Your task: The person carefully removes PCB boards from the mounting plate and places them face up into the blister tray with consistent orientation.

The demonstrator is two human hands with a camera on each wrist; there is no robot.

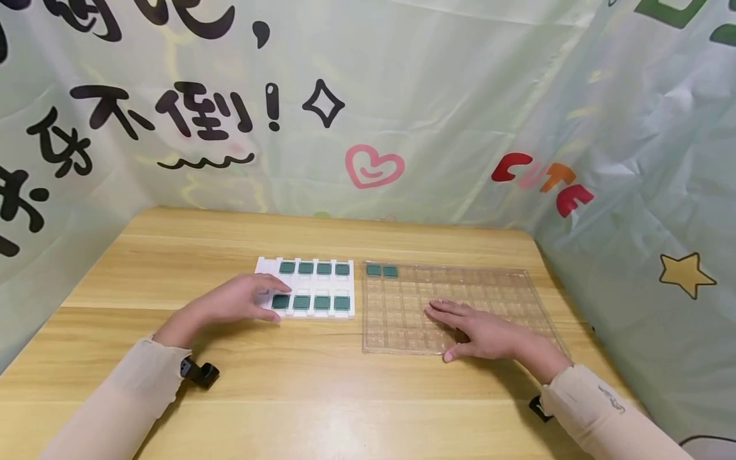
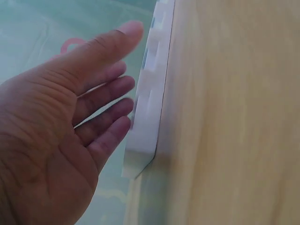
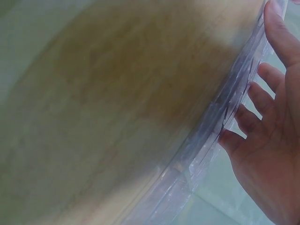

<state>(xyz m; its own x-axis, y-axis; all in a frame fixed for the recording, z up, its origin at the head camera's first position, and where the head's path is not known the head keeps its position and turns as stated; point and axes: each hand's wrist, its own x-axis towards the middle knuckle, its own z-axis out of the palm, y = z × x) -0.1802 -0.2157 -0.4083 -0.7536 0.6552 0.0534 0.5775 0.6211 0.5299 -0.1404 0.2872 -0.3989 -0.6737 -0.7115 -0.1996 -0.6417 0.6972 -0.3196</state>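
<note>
My left hand [image 1: 238,299] reaches over the left end of a white tray [image 1: 305,284], thumb and fingers spread apart with nothing between them. Two rows of green square chips [image 1: 322,303] sit in that tray's slots; my fingers cover part of its left end. In the left wrist view the fingertips are right at the edge of the tray [image 2: 145,112]. My right hand [image 1: 483,329] lies with straight fingers over a clear plastic tray [image 1: 397,319] divided into many small cells. Two green chips [image 1: 382,271] occupy cells at its far left corner.
Both trays lie side by side on a wooden table [image 1: 322,396], a narrow gap between them. A printed cloth [image 1: 448,96] hangs behind and at the sides. A black wrist camera [image 1: 201,374] sticks out from the left sleeve, close over the table.
</note>
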